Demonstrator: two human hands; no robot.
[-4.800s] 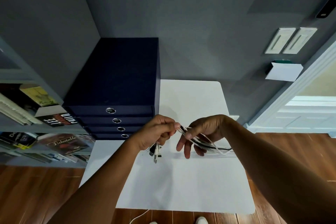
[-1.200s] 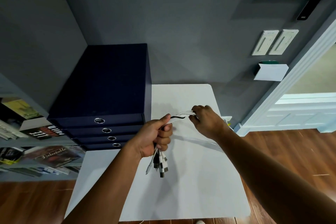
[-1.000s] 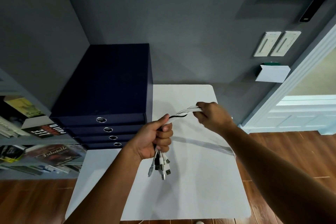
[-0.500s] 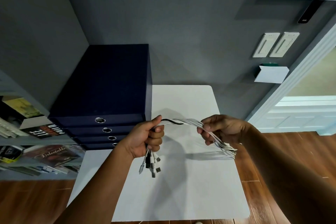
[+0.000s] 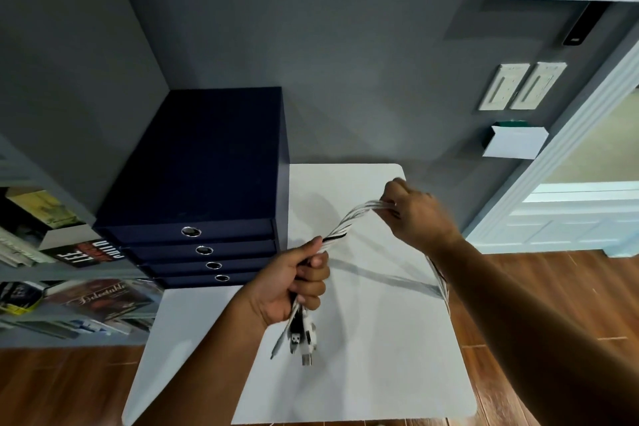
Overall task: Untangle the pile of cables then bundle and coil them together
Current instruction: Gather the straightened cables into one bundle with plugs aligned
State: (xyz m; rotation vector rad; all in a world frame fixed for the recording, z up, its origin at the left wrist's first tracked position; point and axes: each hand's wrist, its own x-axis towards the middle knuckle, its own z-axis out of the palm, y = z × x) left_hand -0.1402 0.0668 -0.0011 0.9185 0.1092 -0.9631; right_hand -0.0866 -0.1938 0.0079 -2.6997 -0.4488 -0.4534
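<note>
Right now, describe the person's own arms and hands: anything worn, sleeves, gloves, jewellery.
The left hand and right hand are bare: no gloves, and no rings show. The left forearm and right forearm are bare to the frame's edge, with no sleeve, watch or band in view.

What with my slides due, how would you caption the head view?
Left hand grips the cable bundle above its plugs; right hand holds it farther along.

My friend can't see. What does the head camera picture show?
Two hands hold a twisted bundle of cables over a white table: left hand grips near the dangling plugs, right hand holds it farther along.
</note>
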